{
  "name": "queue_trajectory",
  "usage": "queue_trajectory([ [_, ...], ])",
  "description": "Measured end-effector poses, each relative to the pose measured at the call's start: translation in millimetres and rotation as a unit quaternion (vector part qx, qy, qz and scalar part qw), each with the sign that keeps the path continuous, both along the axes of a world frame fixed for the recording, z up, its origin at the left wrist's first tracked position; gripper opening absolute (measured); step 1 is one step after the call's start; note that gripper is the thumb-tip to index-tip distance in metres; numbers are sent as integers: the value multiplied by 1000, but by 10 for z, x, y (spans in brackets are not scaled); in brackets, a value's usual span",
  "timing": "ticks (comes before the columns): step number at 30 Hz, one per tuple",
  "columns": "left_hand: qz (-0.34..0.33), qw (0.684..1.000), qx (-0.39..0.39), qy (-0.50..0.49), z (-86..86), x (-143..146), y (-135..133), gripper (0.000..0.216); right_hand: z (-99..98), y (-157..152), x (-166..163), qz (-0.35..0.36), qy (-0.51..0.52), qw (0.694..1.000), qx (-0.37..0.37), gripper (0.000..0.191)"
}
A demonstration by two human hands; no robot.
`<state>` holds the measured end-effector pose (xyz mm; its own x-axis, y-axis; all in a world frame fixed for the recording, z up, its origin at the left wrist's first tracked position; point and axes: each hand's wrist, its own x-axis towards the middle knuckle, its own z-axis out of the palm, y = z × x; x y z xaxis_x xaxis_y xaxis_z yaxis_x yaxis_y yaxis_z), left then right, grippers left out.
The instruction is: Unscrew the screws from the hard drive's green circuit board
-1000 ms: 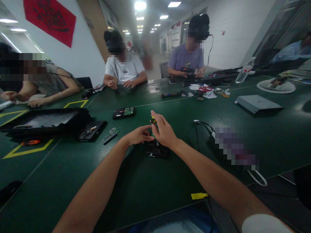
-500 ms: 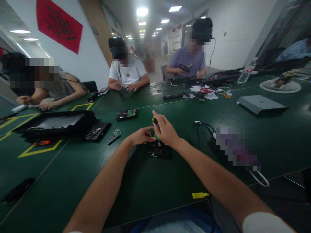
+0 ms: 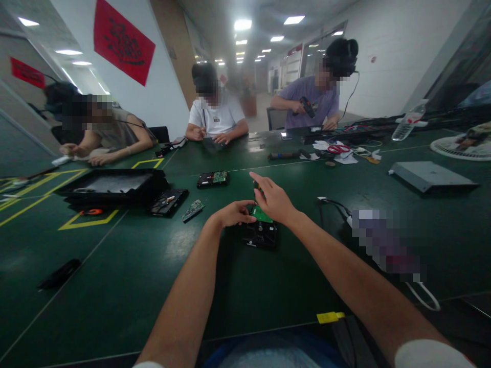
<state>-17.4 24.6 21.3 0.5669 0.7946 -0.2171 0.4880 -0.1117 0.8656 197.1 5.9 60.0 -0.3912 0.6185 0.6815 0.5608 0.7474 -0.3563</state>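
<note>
A black hard drive point(image 3: 261, 236) lies on the green table in front of me, with a green circuit board point(image 3: 264, 214) on its far part. My right hand point(image 3: 274, 202) is over the board, its fingers closed around a small screwdriver point(image 3: 256, 186) with some yellow on its handle. Most of that tool is hidden by the hand, and its tip cannot be made out. At the drive's left side, my left hand point(image 3: 236, 212) grips the edge with bent fingers and thumb, close to the board.
Beyond my hands lies another hard drive point(image 3: 213, 179). To the left are a loose circuit board point(image 3: 193, 210), a black drive point(image 3: 168, 202) and a black tray point(image 3: 111, 185). A cable point(image 3: 334, 201) and a grey metal box point(image 3: 433, 176) lie right. Several people sit across the table.
My view has swung left, so the scene sits further right. My right hand's fingers have shifted on the screwdriver, and less of its yellow handle shows. A person opposite has raised a power tool.
</note>
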Motion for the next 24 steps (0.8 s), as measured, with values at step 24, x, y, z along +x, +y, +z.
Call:
queue_trajectory([
  [24, -16, 1000, -6, 2, -22, -20, 44, 81, 399, 139, -83, 17, -37, 999, 18, 31],
])
